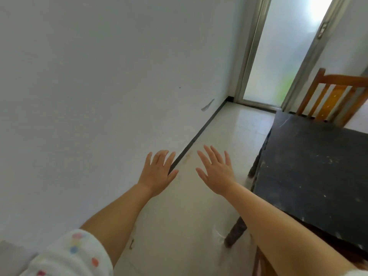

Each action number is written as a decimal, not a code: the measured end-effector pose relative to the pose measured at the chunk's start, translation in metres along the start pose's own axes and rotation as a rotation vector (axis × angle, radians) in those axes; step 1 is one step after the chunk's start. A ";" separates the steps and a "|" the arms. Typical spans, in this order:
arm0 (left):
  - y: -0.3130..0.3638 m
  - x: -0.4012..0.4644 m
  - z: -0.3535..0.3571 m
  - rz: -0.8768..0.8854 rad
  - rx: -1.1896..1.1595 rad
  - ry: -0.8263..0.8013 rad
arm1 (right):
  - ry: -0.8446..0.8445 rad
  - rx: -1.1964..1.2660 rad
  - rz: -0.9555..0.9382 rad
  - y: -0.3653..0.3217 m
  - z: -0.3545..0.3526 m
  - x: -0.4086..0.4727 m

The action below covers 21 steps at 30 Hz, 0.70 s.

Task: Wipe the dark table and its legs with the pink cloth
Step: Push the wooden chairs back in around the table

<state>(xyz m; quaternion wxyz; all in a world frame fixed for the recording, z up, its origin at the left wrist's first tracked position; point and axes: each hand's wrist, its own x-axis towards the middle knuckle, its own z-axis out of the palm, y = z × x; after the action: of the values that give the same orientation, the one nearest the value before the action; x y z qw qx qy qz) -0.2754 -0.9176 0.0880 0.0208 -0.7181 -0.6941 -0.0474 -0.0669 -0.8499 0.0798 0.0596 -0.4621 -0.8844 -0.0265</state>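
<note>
Step in hand: While both hands are held out flat over the floor, no wiping is under way — this is judged to be the very start, or a pause, of the task.
Left hand: The left hand (159,172) is spread with fingers straight, palm down, and nothing is held in it.
Right hand: The right hand (216,172) is likewise splayed wide and empty, just beside the other, near the table's edge but apart from it.
Dark table: The dark table (310,176) is seen at the right, its top dusty and flecked with pale specks; 2 legs (236,234) are visible along the near side, the farther one partly hidden.
Pink cloth: No pink cloth can be found in view; it may lie outside the frame.
Surroundings: A wooden chair (336,94) stands beyond the table, and a frosted glass door (282,52) is set in the far wall.
Next move: The cloth would first have to be located and picked up — only then could the tabletop be reached.
</note>
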 end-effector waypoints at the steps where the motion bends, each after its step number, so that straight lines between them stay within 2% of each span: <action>1: -0.002 0.021 0.004 0.018 -0.001 0.016 | 0.002 -0.005 0.023 0.011 0.003 0.015; 6: -0.016 0.136 0.015 0.086 0.060 0.015 | -0.033 -0.075 0.047 0.075 0.022 0.104; 14: -0.066 0.311 0.020 0.009 0.014 0.032 | -0.039 -0.058 0.020 0.160 0.035 0.272; 21: -0.093 0.479 0.047 0.070 0.027 0.022 | -0.045 -0.059 0.047 0.230 0.069 0.407</action>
<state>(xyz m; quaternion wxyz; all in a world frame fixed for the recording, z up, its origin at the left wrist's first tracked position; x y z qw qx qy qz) -0.3507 -0.4328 0.0847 0.0396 -0.7409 -0.6689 -0.0450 -0.1136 -0.3798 0.0625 0.0268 -0.4847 -0.8733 -0.0409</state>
